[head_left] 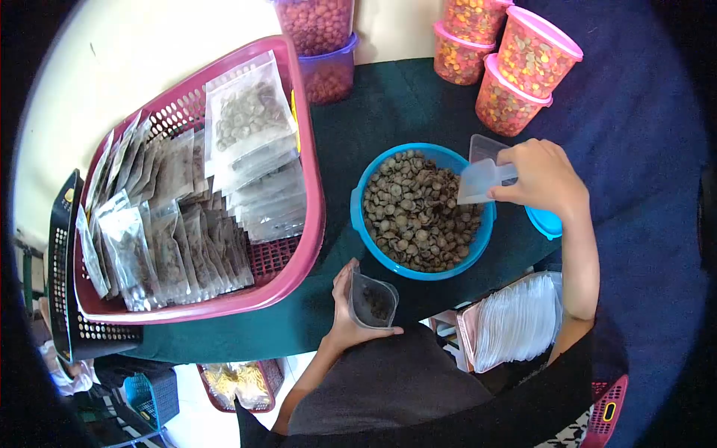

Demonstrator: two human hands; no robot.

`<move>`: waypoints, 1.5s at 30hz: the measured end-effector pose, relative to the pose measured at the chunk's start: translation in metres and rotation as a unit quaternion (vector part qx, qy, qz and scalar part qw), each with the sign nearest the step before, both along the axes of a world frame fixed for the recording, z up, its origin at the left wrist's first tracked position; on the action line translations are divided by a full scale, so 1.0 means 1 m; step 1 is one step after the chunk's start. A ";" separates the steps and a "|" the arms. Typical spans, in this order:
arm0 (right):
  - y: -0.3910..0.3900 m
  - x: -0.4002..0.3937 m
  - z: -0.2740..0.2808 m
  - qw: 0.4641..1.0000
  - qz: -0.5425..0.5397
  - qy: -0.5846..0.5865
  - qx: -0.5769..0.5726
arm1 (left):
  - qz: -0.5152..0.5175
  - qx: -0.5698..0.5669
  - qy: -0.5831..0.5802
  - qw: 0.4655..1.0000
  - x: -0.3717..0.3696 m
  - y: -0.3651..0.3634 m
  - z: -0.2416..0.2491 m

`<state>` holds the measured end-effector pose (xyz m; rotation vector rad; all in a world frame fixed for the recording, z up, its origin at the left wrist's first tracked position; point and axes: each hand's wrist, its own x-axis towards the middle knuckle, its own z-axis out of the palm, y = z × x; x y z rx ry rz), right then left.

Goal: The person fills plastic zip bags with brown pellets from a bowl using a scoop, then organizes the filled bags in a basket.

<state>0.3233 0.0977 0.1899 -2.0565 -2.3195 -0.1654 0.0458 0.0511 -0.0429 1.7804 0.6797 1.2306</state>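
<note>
My left hand (345,319) is closed around the side of a clear plastic pouch (360,290), its mouth spread open and some dark pieces at the bottom. Over the right rim of a blue bowl (357,216), my right hand (544,178) grips a translucent plastic scoop (478,181) by its handle. Small round brown-grey pieces (418,213) fill much of the bowl. Whether the scoop holds anything is hard to see. Just behind it, partly hidden by my right hand, is a clear plastic container (487,146).
To the left, a pink basket (314,224) holds rows of filled pouches (168,172). Tubs with pink lids (515,89) and purple-lidded tubs (327,75) stand at the back. A stack of flat clear bags (519,321) lies beside my lap. A blue lid (545,222) sits under my right wrist.
</note>
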 end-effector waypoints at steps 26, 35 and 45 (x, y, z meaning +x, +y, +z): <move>0.022 0.042 -0.058 0.976 0.103 0.151 -0.117 | 0.007 0.005 -0.016 1.000 0.001 0.001 0.005; 0.024 0.034 -0.083 0.954 0.143 0.223 -0.138 | 0.017 -0.008 0.005 1.000 0.001 -0.002 0.002; 0.005 -0.045 -0.063 0.953 0.244 0.173 0.041 | 0.030 -0.003 0.011 0.999 0.002 -0.004 0.006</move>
